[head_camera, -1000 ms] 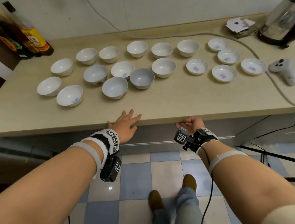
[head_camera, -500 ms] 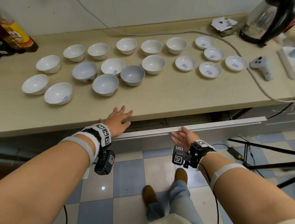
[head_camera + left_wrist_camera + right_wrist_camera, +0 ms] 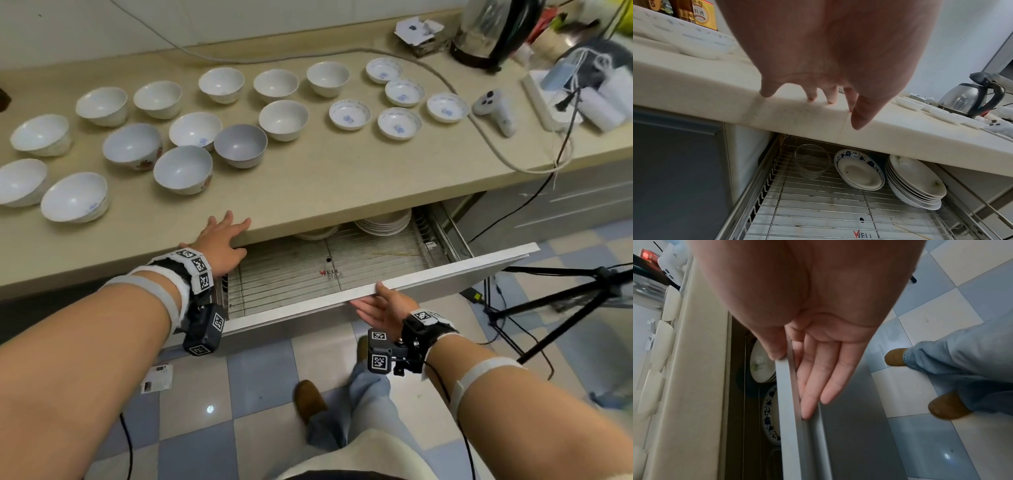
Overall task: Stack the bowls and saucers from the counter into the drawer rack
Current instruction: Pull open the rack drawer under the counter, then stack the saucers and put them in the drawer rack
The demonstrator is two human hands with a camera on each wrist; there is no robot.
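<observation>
Pulling the drawer front (image 3: pixel 411 279) outward, the right hand (image 3: pixel 383 306) is hooking straight fingers (image 3: pixel 818 378) under its top lip while the thumb is pressing on the upper edge, a light pinch with nothing curled fully round. The left hand (image 3: pixel 222 241) is lying flat and spread on the counter (image 3: pixel 308 192) edge, bracing, holding nothing. Beyond the left hand, the bowls (image 3: pixel 183 169) are sitting loose on the counter, with the saucers (image 3: pixel 399 123) further off toward the right hand's side. Below and between the hands the wire rack (image 3: pixel 308 274) is showing, with stacked plates (image 3: pixel 914 181), a patterned dish (image 3: pixel 859 172) and a glass (image 3: pixel 812 162) resting at its back.

A sharp tug is likely to be the main risk: the plate stack and glass could be slipping or clattering on the wires. The shallow grip could also be sliding off the lip, and the drawer front may be coming close to the person's leg (image 3: pixel 370 394).
</observation>
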